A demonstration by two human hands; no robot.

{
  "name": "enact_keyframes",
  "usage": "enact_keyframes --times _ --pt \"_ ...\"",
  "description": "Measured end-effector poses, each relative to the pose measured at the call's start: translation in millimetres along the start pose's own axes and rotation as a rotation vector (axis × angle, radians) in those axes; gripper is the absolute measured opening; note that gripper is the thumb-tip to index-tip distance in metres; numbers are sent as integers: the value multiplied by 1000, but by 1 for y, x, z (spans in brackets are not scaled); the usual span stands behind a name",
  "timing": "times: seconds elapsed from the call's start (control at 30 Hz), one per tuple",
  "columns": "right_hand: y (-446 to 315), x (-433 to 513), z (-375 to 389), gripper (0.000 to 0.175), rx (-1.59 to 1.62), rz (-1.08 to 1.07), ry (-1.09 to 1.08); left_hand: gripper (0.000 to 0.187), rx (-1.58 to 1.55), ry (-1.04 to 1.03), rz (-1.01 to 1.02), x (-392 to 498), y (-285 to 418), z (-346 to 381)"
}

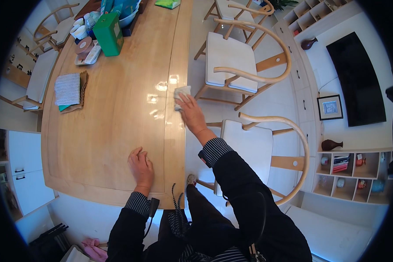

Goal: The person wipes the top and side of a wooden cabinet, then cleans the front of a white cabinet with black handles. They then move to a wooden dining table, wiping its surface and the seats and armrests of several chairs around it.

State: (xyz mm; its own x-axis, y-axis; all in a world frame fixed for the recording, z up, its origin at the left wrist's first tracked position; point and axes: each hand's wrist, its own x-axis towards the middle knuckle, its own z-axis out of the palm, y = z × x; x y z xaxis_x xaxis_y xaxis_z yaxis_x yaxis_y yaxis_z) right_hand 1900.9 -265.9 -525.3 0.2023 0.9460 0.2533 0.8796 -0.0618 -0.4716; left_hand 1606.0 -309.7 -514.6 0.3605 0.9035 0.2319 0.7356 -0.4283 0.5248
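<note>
My right hand (191, 111) presses a folded whitish cloth (182, 90) onto the right edge of a light wooden table (118, 98). The fingers lie over the cloth and cover much of it. Closer to me, my left hand (141, 168) rests on the tabletop near its front end, fingers loosely bent. I see nothing held in it, though its palm is hidden. Bright reflections shine on the wood just left of the cloth.
Folded cloths (67, 89) lie at the table's left side. Farther back stand a green box (108, 34), a tray (93, 54) with small items, and cups (79, 31). Wooden chairs with pale cushions (229, 59) line the right side; the nearest chair (247, 147) is beside my right arm.
</note>
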Motion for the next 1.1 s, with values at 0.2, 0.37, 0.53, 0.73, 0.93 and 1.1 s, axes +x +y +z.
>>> enact_keyframes --times 0.2,0.37,0.53,0.73,0.93,1.1 --pt "74 -84 -26 34 346 674 71 25 31 4 17 -1 0 2" --pt "118 -143 -109 38 144 652 371 28 93 8 22 -3 0 8" --pt "183 -136 -163 44 -192 275 311 26 161 -6 28 -4 -2 13" --pt "229 -156 -116 52 -472 157 -73 27 192 -22 48 -4 -4 15" --pt "254 -136 -122 48 -179 201 6 25 216 -55 10 -9 -8 16" --pt "269 -118 -126 53 -323 109 -91 29 207 -91 -25 -11 -13 16"
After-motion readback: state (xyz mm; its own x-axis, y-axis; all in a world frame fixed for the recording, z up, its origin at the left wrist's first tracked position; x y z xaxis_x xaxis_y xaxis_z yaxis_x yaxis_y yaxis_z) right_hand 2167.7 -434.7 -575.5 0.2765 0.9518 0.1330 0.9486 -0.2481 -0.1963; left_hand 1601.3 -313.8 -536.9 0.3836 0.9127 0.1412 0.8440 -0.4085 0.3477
